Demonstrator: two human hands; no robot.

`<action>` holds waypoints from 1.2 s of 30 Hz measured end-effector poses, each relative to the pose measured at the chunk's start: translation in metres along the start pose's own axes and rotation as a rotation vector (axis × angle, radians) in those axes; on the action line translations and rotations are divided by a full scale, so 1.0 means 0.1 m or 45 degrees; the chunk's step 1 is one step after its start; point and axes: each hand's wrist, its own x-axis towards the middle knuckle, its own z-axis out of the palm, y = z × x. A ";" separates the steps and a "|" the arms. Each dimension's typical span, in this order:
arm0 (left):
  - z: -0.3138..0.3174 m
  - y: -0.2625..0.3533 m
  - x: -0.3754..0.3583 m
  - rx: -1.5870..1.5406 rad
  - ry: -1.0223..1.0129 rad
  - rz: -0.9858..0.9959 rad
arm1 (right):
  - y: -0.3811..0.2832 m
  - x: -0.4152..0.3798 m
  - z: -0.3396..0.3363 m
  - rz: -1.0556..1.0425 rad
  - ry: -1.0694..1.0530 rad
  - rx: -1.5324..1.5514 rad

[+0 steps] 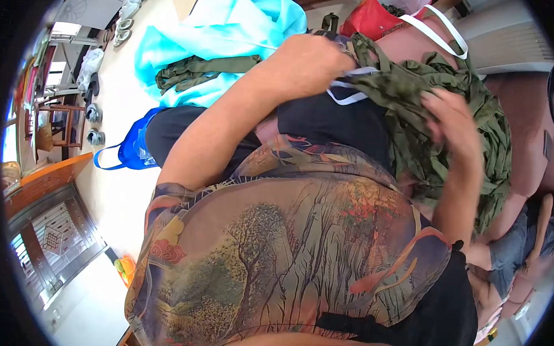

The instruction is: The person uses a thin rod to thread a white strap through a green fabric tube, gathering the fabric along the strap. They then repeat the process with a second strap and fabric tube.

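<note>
My left hand [311, 64] is closed at the top middle, gripping one end of a dark green fabric strip [390, 85]. Beside its fingers hangs a thin white loop [348, 101], whose kind I cannot make out. To the right, my right hand [453, 121], slightly blurred, has its fingers bent on the same strip. Beneath and around it lies a large tangled heap of green fabric strips [491, 150], spread over my lap and the pink seat. A few more green strips [201, 70] rest on a shiny light-blue cloth [233, 28] to the left.
A red bag [371, 17] with white handles stands at the top. Beside my leg is a blue bag [134, 143]. Shoes [123, 30] line the floor at left, near a wooden chair [59, 126]. Another person [512, 254] sits at the far right.
</note>
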 end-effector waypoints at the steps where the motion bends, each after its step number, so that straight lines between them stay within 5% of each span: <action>1: 0.13 -0.08 -0.06 -0.034 0.000 -0.043 | 0.16 0.18 0.14 0.034 -0.080 0.094; 9: 0.20 -0.19 -0.28 -0.329 0.004 -0.336 | 0.02 0.47 0.56 0.017 -0.248 0.210; 12: 0.15 -0.17 -0.25 -0.325 0.268 -0.157 | 0.04 0.57 0.50 -0.046 -0.298 0.166; 20: 0.19 0.01 0.07 -0.659 0.179 -0.039 | -0.22 0.52 0.55 -0.235 -0.258 0.137; 26: 0.10 -0.01 0.08 -0.416 0.258 0.057 | -0.43 0.57 0.58 -0.559 -0.092 -0.506; 29: 0.01 -0.05 0.05 -0.258 0.306 -0.022 | -0.58 0.58 0.53 -0.346 -0.314 -0.270; 36: -0.30 -0.20 -0.08 0.119 0.511 -0.158 | -0.45 0.55 0.39 -0.401 -0.361 0.042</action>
